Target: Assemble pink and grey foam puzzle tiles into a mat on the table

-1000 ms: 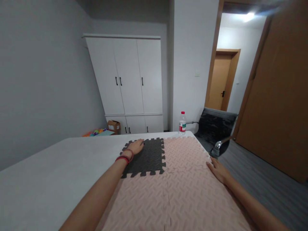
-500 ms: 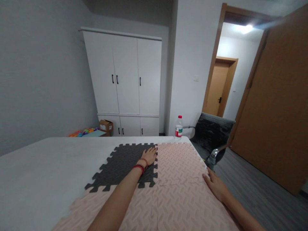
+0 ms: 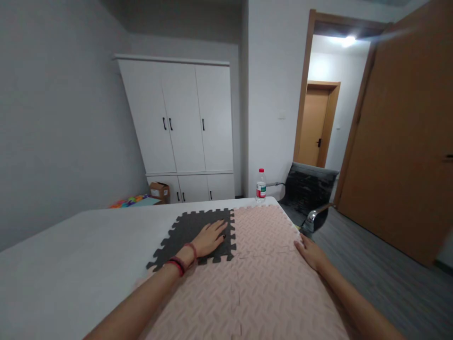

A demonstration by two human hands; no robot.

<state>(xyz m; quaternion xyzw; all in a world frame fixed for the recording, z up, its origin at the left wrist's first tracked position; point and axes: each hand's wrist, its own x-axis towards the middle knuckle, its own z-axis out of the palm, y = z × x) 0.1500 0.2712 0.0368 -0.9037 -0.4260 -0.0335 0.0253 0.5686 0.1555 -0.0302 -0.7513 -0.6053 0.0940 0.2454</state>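
Head view: the left hand (image 3: 208, 239) lies palm-down, fingers slightly spread, on the dark tile (image 3: 187, 229) at the pink mat's (image 3: 269, 283) far-left corner; earlier its fingertips reached the tile's mat-facing edge, now they stop short. The tile, roughly square, parallels the mat's seams. The right hand (image 3: 312, 253) stays at the mat's right edge; I cannot tell if its fingers grip.

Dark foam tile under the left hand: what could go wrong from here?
I can't tell whether the dark tile's teeth are seated in the pink mat, so it might slip or lift under the left hand.
The bottle stands near the table's far right corner, just beyond the mat; a forward shove could tip it.
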